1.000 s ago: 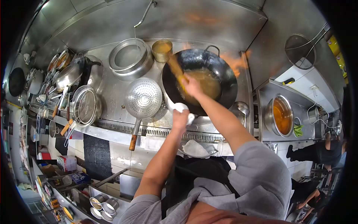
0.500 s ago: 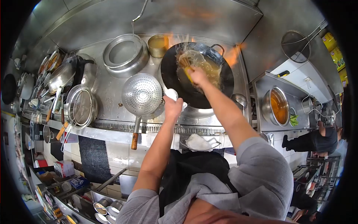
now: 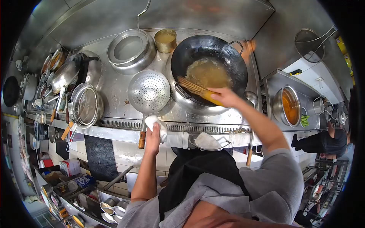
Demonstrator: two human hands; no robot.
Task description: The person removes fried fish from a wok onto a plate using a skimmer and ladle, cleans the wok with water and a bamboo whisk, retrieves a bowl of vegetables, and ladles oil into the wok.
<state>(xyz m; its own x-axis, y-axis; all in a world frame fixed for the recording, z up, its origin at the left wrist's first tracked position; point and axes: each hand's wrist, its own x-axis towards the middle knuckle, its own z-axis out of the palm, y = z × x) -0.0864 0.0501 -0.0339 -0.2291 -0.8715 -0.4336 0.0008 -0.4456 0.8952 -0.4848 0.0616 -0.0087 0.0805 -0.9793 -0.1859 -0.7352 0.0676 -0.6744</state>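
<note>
My right hand (image 3: 226, 97) is closed on the yellow handle of a bamboo wok brush (image 3: 192, 86), whose bristles lie over the near-left rim of the black wok (image 3: 237, 70). Cloudy brownish liquid (image 3: 209, 74) sits in the bottom of the wok. Closed around a folded white cloth (image 3: 159, 128), my left hand (image 3: 153, 140) is at the stove's front edge, just right of the wooden handle of a perforated metal strainer (image 3: 148, 91). The strainer rests on the steel stovetop; whether the hand touches its handle I cannot tell.
Behind the strainer stand a large steel pot (image 3: 133, 68) under a thin tap (image 3: 143, 13) and a metal tin (image 3: 165, 41). A ladle (image 3: 250, 98) lies right of the wok. Sieves (image 3: 85, 105) crowd the left; a bowl of orange liquid (image 3: 291, 106) stands right.
The brush has come out of the liquid toward me to the near rim. My left hand has moved left and back with the cloth, away from the wok. The flames around it are gone.
</note>
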